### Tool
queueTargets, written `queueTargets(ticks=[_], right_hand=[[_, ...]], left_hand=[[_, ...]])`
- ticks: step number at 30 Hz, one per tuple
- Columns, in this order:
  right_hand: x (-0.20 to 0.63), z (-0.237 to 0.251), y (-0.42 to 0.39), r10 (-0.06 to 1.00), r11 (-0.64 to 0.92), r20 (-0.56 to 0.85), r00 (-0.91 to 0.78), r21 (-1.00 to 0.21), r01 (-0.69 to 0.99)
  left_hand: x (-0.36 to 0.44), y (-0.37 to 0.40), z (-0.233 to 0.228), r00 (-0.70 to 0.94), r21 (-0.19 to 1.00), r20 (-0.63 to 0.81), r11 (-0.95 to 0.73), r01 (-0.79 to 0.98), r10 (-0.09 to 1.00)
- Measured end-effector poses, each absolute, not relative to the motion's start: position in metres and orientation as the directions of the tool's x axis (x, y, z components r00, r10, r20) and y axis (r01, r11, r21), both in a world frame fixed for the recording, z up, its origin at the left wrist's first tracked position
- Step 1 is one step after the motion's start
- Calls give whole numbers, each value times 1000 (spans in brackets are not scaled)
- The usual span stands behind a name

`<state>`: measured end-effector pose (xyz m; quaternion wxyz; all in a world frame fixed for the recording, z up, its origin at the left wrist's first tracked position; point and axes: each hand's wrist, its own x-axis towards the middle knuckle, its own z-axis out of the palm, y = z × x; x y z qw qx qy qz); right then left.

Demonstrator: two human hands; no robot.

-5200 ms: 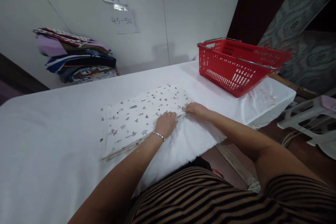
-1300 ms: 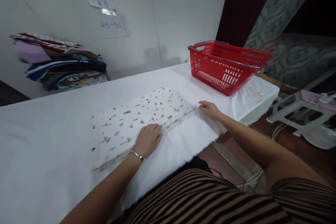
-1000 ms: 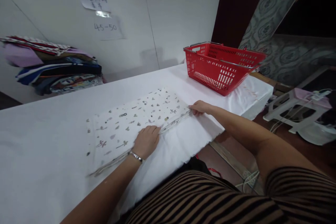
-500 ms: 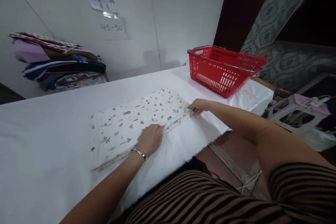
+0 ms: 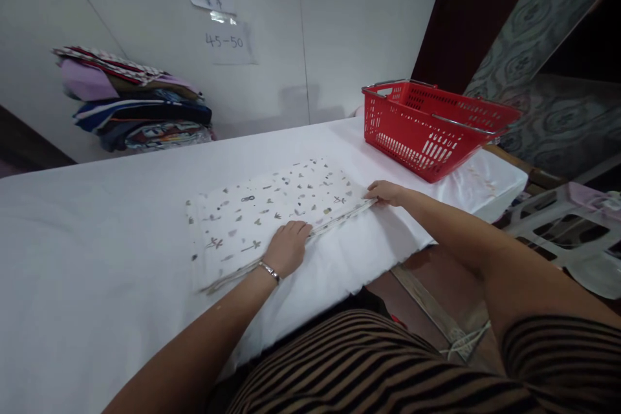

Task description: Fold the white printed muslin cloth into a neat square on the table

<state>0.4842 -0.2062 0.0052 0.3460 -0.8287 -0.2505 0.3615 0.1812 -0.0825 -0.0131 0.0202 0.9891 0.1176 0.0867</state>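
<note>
Printed cloth point(image 5: 272, 204) is lying folded into a long strip on the white-covered table point(image 5: 97, 239), just in front of me, its layered edge facing my body. My left hand point(image 5: 288, 248) is resting palm down on that edge, fingers loosely extended and side by side, pressing rather than gripping; its thumb is hiding from view. My right hand point(image 5: 386, 193) is curling in at the near right corner, fingertips seemingly pinching the layers there.

Handling, my judgement: the cloth is looking light, thin and limp, nothing fragile, but its layers are likely sliding over one another and over the glossy cover. The stacked near edge is offering the best hold, especially its two ends, all layers together.

Surroundings: a red basket point(image 5: 405, 136) is standing beyond my right hand, well apart from the cloth. A stack of folded fabrics point(image 5: 140, 103) is sitting by the wall, far left. Nothing is standing between my hands and the cloth; only my left forearm is crossing over part of the near edge, partly hiding the layers.
</note>
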Motion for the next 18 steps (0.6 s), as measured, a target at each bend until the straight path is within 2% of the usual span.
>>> queueTargets(ticks=[3,5,13,18], right_hand=[[487,-2,-210,643,-644,-426,636,-751,148],[486,-5,-212,660,-630,-381,647,-750,201],[480,-20,-224,783,-522,-45,621,-591,615],[476,-29,-231,787,-432,103,608,-610,664]], left_hand=[[179,-82,-14,957,83,176,-972,220,231],[175,-82,-13,956,92,181,-972,215,229],[137,-77,-8,931,63,201,-953,298,304],[111,-74,-6,905,30,188,-923,383,381]])
